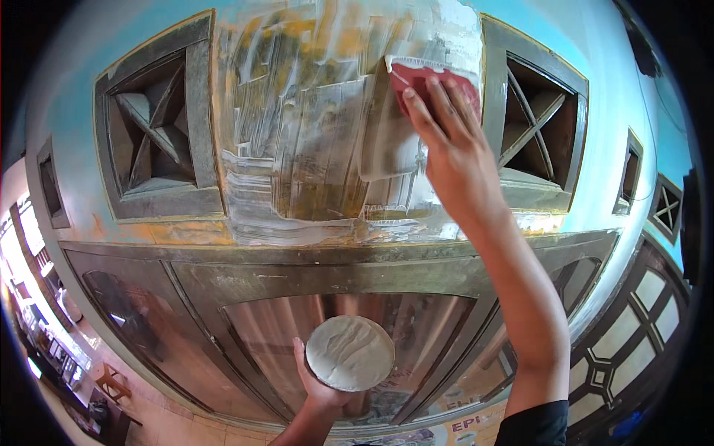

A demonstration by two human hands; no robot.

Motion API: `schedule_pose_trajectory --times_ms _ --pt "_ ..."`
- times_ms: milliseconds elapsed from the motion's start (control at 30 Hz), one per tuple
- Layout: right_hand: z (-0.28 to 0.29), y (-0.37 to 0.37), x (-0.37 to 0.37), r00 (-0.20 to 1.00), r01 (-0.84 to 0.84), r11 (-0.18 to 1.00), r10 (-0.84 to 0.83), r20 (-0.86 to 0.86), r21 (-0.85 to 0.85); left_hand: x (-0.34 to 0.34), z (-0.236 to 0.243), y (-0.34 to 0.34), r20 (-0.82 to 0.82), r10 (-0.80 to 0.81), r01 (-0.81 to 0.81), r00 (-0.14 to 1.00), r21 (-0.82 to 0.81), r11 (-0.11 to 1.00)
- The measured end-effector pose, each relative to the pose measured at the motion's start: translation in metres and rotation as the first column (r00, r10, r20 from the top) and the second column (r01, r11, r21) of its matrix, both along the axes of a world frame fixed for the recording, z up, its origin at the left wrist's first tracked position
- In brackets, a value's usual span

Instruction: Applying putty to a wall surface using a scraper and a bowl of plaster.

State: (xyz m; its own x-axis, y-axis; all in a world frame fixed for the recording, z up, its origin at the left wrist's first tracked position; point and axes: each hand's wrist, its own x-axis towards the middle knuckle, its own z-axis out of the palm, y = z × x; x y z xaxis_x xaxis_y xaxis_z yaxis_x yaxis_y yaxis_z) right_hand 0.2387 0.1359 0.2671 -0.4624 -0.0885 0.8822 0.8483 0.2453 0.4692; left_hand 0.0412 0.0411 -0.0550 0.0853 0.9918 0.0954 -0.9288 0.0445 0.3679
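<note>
My right hand [462, 160] is raised to the upper wall, fingers laid over a red putty spreader [405, 78]. Whitish filler clings along the spreader's upper edge, and its blade lies against the wall patch [312, 141]. That patch is streaked with grey-white smears over dark and ochre areas. Low in the middle, my left hand [321, 388] grips a round container from below and its left side. Smooth grey-white filler [349, 351] fills it to the top, with ridges across the surface. The container's sides are mostly hidden.
Wooden vent frames with crossed bars flank the patch, one at left [111, 149] and one at right [576, 134]. Below runs a wooden beam [320, 275] over glazed panels. A latticed door [632, 334] stands far right; a small wooden stool [110, 380] sits on the tiled floor, lower left.
</note>
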Motion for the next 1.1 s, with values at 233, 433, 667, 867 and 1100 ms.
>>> schedule_pose_trajectory --times_ms 233,433,667,867,1100 --pt "-0.114 -0.008 -0.012 0.996 -0.077 0.957 0.088 0.024 -0.279 -0.009 -0.014 0.001 0.207 -0.119 0.095 0.971 0.122 0.988" --pt "-0.173 -0.025 -0.006 0.993 -0.066 0.922 0.099 0.067 -0.382 -0.014 -0.01 -0.002 0.201 -0.134 0.124 0.97 0.064 0.99" --pt "-0.087 -0.041 -0.016 0.984 -0.162 0.976 0.171 0.054 -0.143 -0.022 -0.015 -0.005 0.19 -0.082 0.066 0.978 0.091 0.994" --pt "0.015 0.0 -0.048 0.994 -0.111 0.989 0.112 -0.005 0.102 -0.018 -0.006 -0.015 0.058 -0.049 0.047 0.997 0.036 0.998" --pt "-0.081 -0.002 -0.068 0.998 -0.07 0.991 0.068 -0.015 -0.117 -0.039 -0.015 -0.024 0.035 0.024 -0.024 0.999 0.003 1.0"
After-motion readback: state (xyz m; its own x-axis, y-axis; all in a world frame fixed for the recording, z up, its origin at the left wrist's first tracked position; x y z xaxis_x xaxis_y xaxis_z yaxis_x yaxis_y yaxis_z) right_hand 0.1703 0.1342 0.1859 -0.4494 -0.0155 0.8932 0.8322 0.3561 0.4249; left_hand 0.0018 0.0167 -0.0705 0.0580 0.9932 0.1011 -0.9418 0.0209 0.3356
